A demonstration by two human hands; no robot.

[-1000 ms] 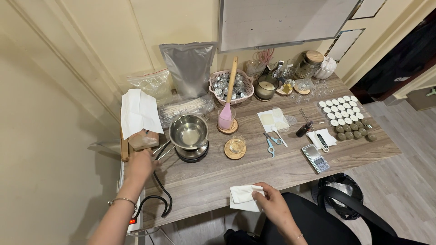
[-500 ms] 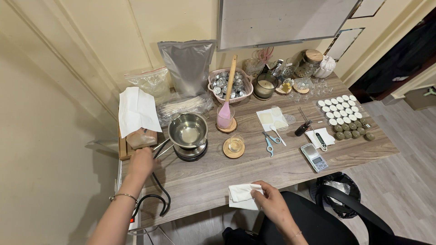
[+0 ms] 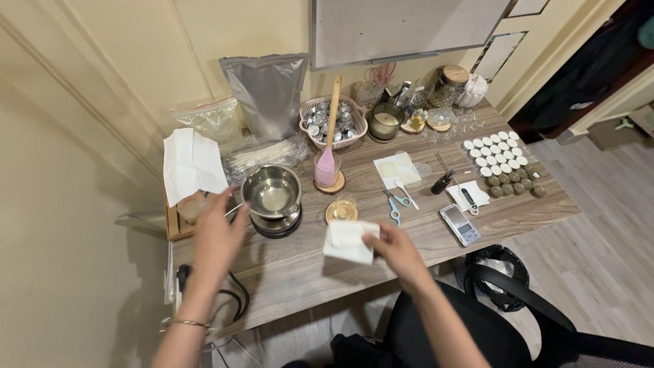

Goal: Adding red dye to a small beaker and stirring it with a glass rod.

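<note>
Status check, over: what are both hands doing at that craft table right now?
Right hand pinching white folded tissue. Left hand open, beside steel pot. Small glass on coaster just behind tissue.

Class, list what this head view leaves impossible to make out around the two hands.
- Head view: left hand is motion-blurred; its grip is unclear.
- Folded white tissue in the right hand: the fingers cover its edge.
- Metal pot: contents too small to identify.
</note>
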